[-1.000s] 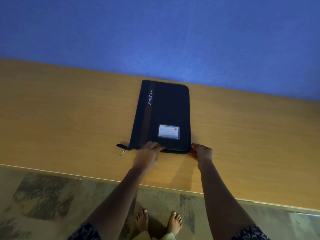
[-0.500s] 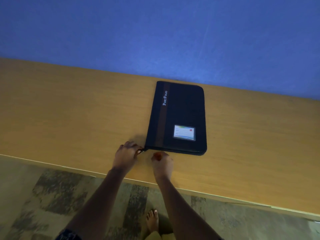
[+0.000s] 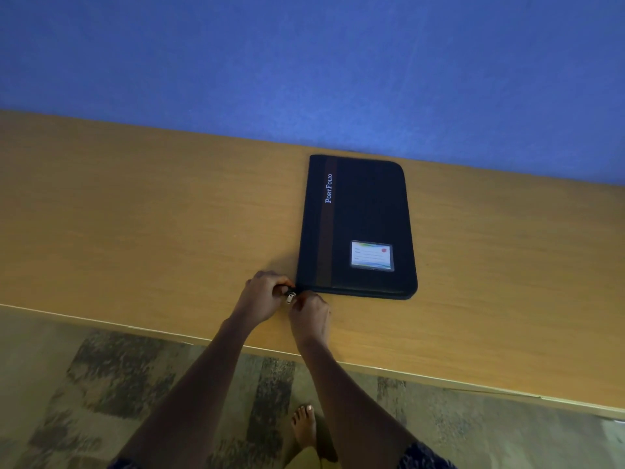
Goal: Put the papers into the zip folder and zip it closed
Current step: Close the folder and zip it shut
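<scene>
A black zip folder [image 3: 362, 214] marked "PortFolio", with a brown stripe and a small label window, lies flat and closed on the wooden table [image 3: 135, 214]. No papers are in sight. Both hands meet at its near left corner. My left hand [image 3: 262, 297] pinches the dark tab end of the zip at that corner. My right hand [image 3: 309, 314] has its fingertips on the small metal zip pull [image 3: 291, 297], which hangs just off the corner.
A blue wall [image 3: 304, 62] rises right behind the table. The table's front edge [image 3: 372, 365] runs across below my hands, over a patterned floor [image 3: 118, 384]. My bare foot [image 3: 304, 424] stands under the edge.
My right hand left the folder's near right corner and came across to the near left corner. My left hand slid off the near edge onto the zip tab there.
</scene>
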`<state>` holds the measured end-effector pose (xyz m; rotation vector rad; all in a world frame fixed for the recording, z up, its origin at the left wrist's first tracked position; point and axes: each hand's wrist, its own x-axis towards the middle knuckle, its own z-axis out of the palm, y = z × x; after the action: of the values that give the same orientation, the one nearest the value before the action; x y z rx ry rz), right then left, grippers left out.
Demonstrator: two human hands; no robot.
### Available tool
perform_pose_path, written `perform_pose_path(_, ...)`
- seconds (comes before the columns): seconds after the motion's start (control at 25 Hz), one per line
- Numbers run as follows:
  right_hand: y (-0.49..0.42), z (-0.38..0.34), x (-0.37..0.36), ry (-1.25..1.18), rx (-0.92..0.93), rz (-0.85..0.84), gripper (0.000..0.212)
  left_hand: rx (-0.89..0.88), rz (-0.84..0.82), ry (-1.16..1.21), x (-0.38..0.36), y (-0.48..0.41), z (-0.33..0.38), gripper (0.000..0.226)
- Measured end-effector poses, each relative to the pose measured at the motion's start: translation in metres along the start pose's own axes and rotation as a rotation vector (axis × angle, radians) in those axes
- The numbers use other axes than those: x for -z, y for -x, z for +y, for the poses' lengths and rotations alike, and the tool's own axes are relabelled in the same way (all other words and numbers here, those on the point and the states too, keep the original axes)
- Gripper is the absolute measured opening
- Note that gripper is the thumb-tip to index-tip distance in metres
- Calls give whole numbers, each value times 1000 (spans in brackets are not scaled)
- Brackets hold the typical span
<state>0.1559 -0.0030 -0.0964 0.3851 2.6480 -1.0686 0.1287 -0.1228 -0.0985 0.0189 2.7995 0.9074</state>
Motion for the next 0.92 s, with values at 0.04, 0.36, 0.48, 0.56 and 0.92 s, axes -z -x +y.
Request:
perform_pose_path(0.04,1,-1,1,12,17,3,24,3,8,26,-1,-1,-1,20)
perform_pose_path(0.36,2,-3,-7,108,0,72,24,173,-193,55,8,-12,7,10)
perform_pose_path(0.48,-1,3,-3,97,48,69,23,114,-168,-7,11,-11,8,9)
perform_pose_path(0.56,-4,9,3,42,58,94,22,66,-122,-15,11,-10,8,10)
perform_pose_path(0.92,-19,73,57,-81,-56,404,10,25,-59,-143,14,-8,-5,15)
